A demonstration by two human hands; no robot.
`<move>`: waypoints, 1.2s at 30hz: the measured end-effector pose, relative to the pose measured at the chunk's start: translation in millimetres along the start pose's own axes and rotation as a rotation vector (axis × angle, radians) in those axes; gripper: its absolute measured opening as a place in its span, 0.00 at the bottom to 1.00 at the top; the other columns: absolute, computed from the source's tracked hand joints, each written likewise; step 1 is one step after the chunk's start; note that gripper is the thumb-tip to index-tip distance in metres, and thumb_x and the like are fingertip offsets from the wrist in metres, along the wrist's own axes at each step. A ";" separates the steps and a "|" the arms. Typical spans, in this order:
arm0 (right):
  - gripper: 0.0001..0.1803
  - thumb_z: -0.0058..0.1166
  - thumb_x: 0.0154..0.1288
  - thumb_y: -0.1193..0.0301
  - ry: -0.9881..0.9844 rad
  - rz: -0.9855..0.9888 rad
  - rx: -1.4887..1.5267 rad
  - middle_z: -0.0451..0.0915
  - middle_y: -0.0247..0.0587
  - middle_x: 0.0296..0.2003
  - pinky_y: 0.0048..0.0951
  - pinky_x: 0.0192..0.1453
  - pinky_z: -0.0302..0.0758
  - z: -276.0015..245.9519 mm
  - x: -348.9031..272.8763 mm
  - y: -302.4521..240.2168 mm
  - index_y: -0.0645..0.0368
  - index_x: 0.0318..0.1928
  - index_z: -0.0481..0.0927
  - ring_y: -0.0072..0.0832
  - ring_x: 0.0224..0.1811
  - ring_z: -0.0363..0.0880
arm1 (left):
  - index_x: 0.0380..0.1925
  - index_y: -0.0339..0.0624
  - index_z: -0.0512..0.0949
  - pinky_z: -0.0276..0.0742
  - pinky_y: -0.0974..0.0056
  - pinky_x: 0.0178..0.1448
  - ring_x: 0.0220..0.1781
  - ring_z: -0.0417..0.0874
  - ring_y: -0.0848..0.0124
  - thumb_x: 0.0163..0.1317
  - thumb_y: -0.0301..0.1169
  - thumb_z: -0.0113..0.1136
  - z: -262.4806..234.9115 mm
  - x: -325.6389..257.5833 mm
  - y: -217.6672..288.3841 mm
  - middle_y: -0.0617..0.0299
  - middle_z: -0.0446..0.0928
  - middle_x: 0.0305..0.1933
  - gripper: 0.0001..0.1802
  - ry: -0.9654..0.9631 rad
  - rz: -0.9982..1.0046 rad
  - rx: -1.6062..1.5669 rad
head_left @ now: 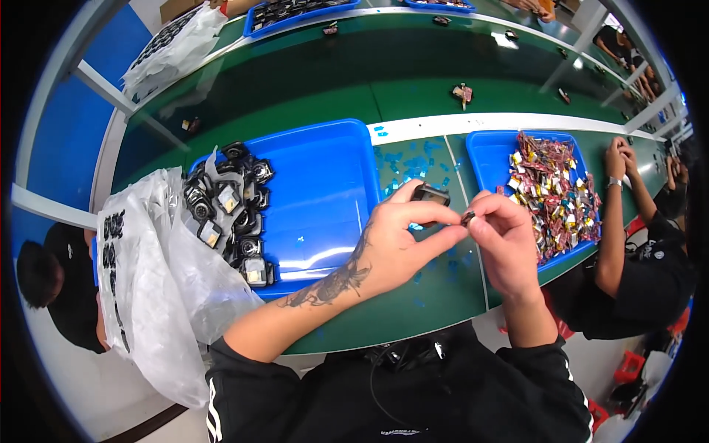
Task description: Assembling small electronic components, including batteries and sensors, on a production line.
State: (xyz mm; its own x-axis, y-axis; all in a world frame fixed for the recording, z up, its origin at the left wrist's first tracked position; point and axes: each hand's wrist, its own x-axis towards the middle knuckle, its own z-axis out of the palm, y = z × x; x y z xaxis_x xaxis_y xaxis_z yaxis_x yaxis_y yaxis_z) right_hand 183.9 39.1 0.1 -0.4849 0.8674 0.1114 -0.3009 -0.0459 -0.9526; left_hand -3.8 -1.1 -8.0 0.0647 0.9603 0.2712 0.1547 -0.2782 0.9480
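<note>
My left hand (402, 229) is closed round a black plastic housing (431, 194), which sticks out above its fingers. Its thumb and forefinger meet the fingertips of my right hand (506, 240) in front of me. Between them is a small dark part (467, 218), pinched by my right hand and too small to name. Left of my hands stands a blue tray (325, 159) with a heap of black housings (229, 199) with round lenses at its left side. On the right, another blue tray (484, 159) holds many small circuit boards (550, 192) with yellow and white pieces.
A clear plastic bag (151, 266) drapes over the left tray's edge. Blue film scraps (413, 166) litter the green table (369, 325). Beyond a white rail (413, 129), small assemblies (463, 94) lie on a green belt (332, 81). Co-workers (635, 258) sit to the right; another person (66, 273) is left.
</note>
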 end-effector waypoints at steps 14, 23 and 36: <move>0.05 0.56 0.69 0.73 -0.241 0.243 -0.251 0.75 0.25 0.31 0.18 0.35 0.66 -14.6 17.2 -25.4 0.62 0.36 0.79 0.13 0.31 0.68 | 0.32 0.43 0.85 0.77 0.56 0.45 0.43 0.80 0.56 0.52 0.29 0.71 -3.3 -1.4 4.4 0.54 0.76 0.40 0.07 0.036 0.195 0.261; 0.09 0.45 0.76 0.70 -0.134 0.091 -0.432 0.70 0.26 0.28 0.18 0.35 0.66 -2.3 20.0 8.3 0.61 0.36 0.73 0.12 0.31 0.67 | 0.32 0.42 0.86 0.76 0.62 0.43 0.41 0.80 0.61 0.48 0.24 0.73 0.8 -0.8 2.5 0.56 0.78 0.38 0.10 0.131 0.191 0.350; 0.02 0.59 0.63 0.79 -0.056 -0.241 -0.664 0.81 0.40 0.31 0.22 0.34 0.75 4.1 11.3 -13.9 0.65 0.35 0.81 0.22 0.32 0.79 | 0.31 0.39 0.84 0.77 0.63 0.44 0.41 0.81 0.64 0.53 0.24 0.69 0.2 -4.3 10.1 0.56 0.78 0.39 0.06 0.099 0.073 0.184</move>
State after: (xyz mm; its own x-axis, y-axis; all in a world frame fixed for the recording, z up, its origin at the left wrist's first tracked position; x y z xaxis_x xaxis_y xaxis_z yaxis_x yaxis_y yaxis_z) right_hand 179.2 47.5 15.7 -0.5148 0.7876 0.3385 0.1500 0.4715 -0.8690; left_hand -2.4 -8.0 0.4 -0.0136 0.9323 0.3614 0.3310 -0.3369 0.8814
